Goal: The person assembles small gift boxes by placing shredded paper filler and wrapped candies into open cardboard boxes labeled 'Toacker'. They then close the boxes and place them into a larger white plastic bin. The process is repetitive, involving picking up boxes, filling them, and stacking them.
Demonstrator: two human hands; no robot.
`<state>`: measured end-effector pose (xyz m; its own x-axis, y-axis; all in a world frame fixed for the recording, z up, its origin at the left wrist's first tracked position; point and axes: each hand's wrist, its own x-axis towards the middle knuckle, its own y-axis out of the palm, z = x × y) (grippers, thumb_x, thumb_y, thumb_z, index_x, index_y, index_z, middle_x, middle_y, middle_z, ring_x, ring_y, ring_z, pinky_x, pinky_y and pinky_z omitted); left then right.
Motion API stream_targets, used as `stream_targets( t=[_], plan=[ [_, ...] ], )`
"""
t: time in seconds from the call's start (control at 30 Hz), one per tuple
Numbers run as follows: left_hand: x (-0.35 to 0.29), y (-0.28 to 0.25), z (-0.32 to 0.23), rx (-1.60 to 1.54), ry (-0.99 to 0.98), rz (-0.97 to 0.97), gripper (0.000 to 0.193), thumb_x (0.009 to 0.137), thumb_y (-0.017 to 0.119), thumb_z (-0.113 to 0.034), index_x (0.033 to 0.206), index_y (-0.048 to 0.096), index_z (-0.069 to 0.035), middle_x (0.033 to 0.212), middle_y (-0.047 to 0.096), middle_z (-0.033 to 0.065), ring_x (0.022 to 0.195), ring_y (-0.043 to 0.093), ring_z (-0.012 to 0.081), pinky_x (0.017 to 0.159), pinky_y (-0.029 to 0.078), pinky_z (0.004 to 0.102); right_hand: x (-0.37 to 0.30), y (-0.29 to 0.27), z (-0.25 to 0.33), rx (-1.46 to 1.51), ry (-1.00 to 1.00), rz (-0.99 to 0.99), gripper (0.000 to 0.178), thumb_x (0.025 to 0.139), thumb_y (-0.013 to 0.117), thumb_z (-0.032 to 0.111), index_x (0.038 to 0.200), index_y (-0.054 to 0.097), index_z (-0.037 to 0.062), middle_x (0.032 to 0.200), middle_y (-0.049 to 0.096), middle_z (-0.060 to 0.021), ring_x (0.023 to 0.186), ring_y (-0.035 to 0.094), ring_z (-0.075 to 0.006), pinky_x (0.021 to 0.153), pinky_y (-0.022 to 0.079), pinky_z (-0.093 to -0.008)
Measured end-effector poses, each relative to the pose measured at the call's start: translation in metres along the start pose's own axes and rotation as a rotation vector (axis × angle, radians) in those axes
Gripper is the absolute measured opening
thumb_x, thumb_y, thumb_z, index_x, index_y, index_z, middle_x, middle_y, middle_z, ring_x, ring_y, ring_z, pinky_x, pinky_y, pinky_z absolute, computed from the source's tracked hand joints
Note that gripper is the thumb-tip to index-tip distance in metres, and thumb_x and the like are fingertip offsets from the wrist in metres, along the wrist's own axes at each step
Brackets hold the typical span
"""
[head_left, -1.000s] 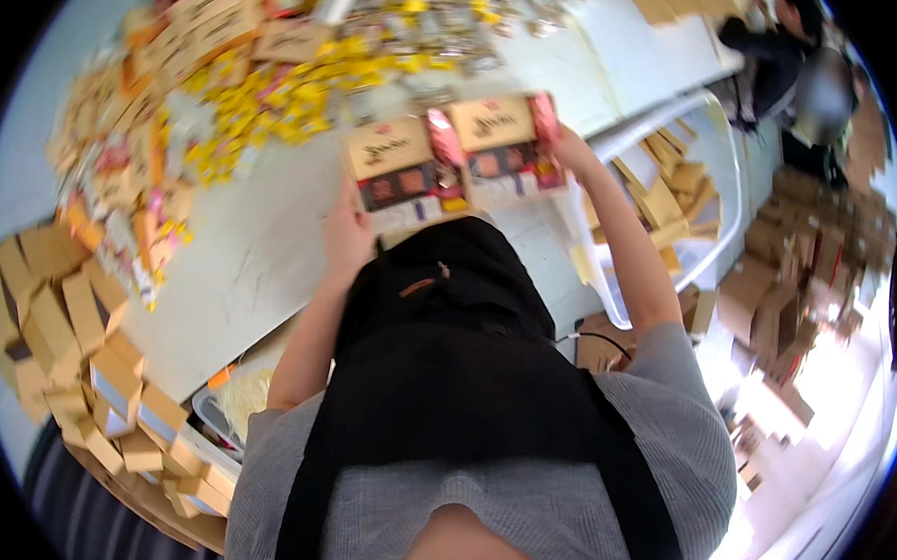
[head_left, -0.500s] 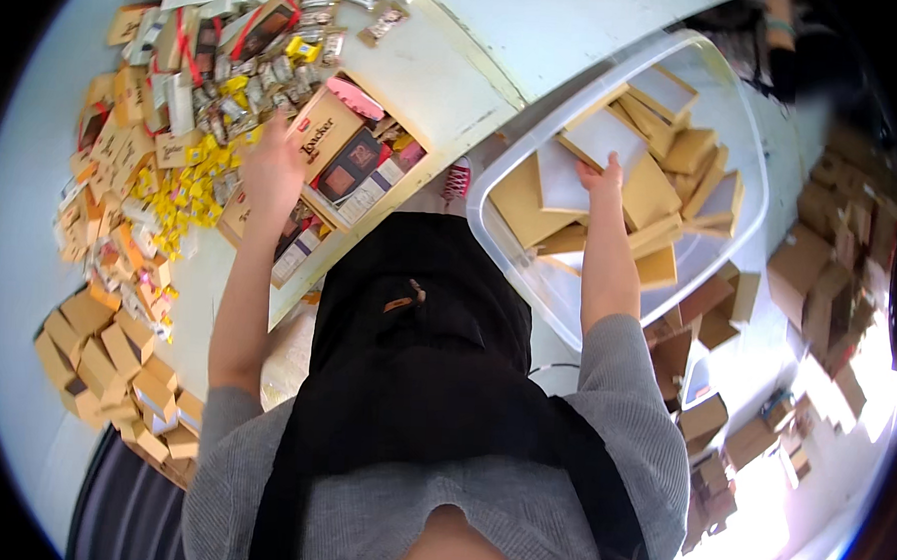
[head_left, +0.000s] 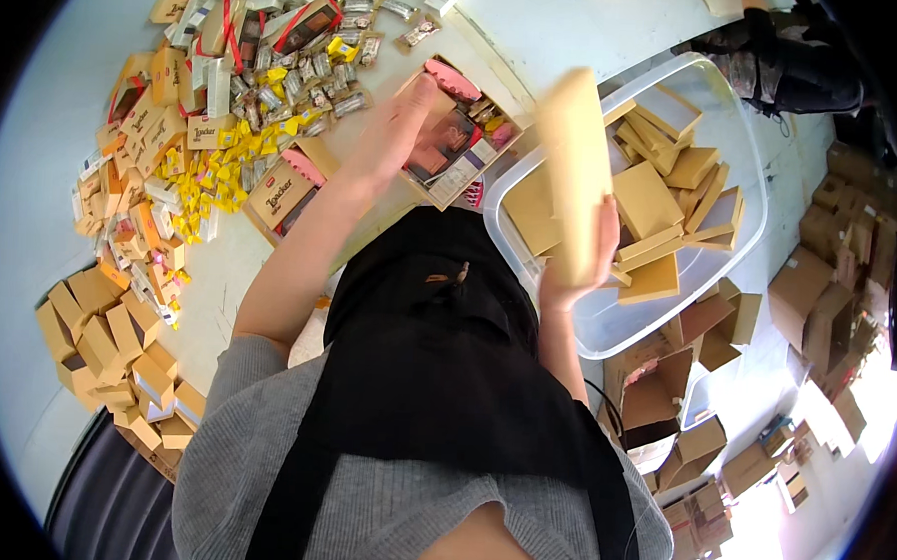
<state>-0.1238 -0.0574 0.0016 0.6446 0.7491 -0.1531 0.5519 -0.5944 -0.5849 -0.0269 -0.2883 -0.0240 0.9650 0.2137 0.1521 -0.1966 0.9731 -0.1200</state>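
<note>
My left hand (head_left: 386, 142), blurred by motion, is over the left side of an open wooden-coloured gift box (head_left: 471, 164) at the table's edge; its grip cannot be made out. Wrapped sweets, a dark pack, a white carton and a round pink pack fill that box. In my right hand (head_left: 587, 254) is a tan box lid (head_left: 576, 170), tilted on edge and smeared by motion. It is raised above a clear plastic tub (head_left: 762, 209) that holds more tan lids. A second filled box (head_left: 280, 195) lies left of my left forearm.
Wrapped sweets (head_left: 236, 159), cartons and ribboned packs heap up on the table's left. Tan boxes (head_left: 100, 343) are stacked at the near left. Open cardboard boxes (head_left: 656, 394) crowd the floor on the right. Another person's dark-clothed part (head_left: 818, 71) shows at the far right.
My right hand has lifted a lid up from the tub and leftward. The filled box has shifted right, toward the tub, and my left hand has moved right as well.
</note>
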Motion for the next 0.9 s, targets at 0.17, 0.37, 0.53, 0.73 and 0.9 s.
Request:
stream_targets(
  t=[0.17,0.37,0.53,0.73,0.9],
  plan=[
    [-0.025,-0.015,-0.013,-0.924,-0.303,0.541,0.054,0.082,0.066,-0.020,0.126,0.044,0.003,0.115,0.060,0.0133,0.104,0.059,0.0196,0.087,0.049,0.0360,-0.033,-0.004,-0.005,-0.422,-0.250,0.461,0.068,0.076,0.054,-0.009,0.140,0.039,0.0095,0.149,0.024,-0.0201,0.132,0.036,-0.0357,0.102,0.039,-0.0426],
    [-0.055,0.019,0.020,-0.130,0.132,0.392,0.073,0.075,0.070,-0.025,0.134,0.037,0.002,0.107,0.060,0.0249,0.097,0.061,0.0362,0.083,0.049,0.0400,-0.044,-0.013,-0.037,0.651,1.030,0.472,0.061,0.092,0.045,0.011,0.146,0.018,0.0072,0.151,0.021,-0.0095,0.125,0.041,-0.0298,0.098,0.041,-0.0476],
    [0.018,0.004,0.023,0.045,0.243,0.288,0.060,0.079,0.066,-0.028,0.127,0.045,0.001,0.099,0.063,0.0228,0.090,0.062,0.0359,0.078,0.048,0.0426,-0.019,0.072,-0.027,0.192,0.659,0.373,0.056,0.097,0.046,0.025,0.143,0.024,0.0005,0.136,0.041,-0.0141,0.120,0.044,-0.0244,0.102,0.032,-0.0324],
    [0.078,-0.003,0.083,0.150,0.267,-0.131,0.042,0.084,0.060,-0.032,0.115,0.055,-0.003,0.111,0.059,0.0207,0.105,0.057,0.0312,0.088,0.043,0.0402,-0.006,0.137,-0.063,-0.097,0.171,0.407,0.061,0.094,0.045,0.021,0.143,0.018,-0.0049,0.147,0.025,-0.0237,0.136,0.025,-0.0355,0.111,0.022,-0.0379],
    [0.069,0.003,0.109,0.069,-0.031,-0.095,0.036,0.095,0.042,-0.035,0.114,0.055,-0.007,0.103,0.062,0.0228,0.099,0.060,0.0361,0.084,0.045,0.0459,0.004,0.151,-0.038,-0.363,0.151,0.443,0.055,0.094,0.040,0.019,0.141,0.021,-0.0030,0.145,0.028,-0.0230,0.122,0.043,-0.0398,0.097,0.041,-0.0425]
  ],
)
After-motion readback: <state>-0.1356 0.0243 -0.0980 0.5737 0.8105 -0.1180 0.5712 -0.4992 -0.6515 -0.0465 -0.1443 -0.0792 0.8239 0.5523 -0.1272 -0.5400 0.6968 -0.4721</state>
